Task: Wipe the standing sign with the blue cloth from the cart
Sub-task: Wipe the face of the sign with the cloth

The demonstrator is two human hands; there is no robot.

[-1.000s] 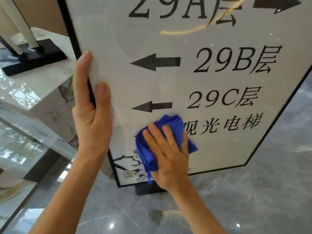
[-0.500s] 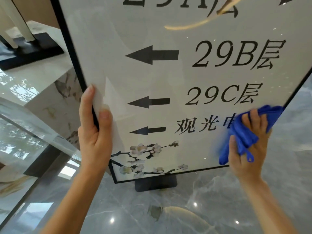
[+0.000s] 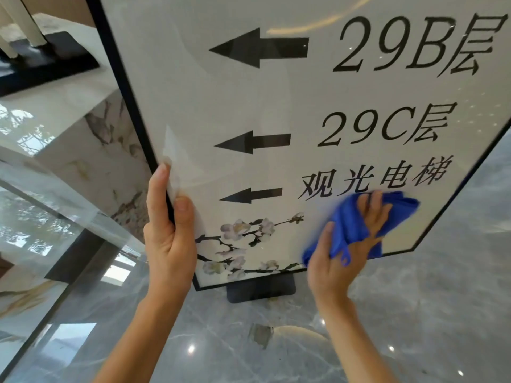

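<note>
Stretching across the foreground, a glossy grey marble floor (image 3: 249, 341) with pale veins throws back small ceiling lights. Above it the left hand (image 3: 168, 241) is clamped on the left edge of the black-framed, glass-fronted standing sign (image 3: 276, 100), thumb on the front pane and fingers wrapped behind the frame. The right hand (image 3: 340, 250) clutches the bunched blue microfibre cloth (image 3: 351, 225) and presses it flat against the lower right of the glass, just under the row of Chinese characters and beside the printed plum blossom branch (image 3: 243, 244); the cloth looks motion-blurred, so its exact outline is hard to tell. The sign leans in the picture and rests on a dark flat base (image 3: 260, 291) on the floor. Black arrows point left next to "29B" and "29C". To the left runs a glass panel with a dark frame (image 3: 55, 244), and behind it a white marble ledge (image 3: 69, 100) carries a black stand base (image 3: 47, 59).
</note>
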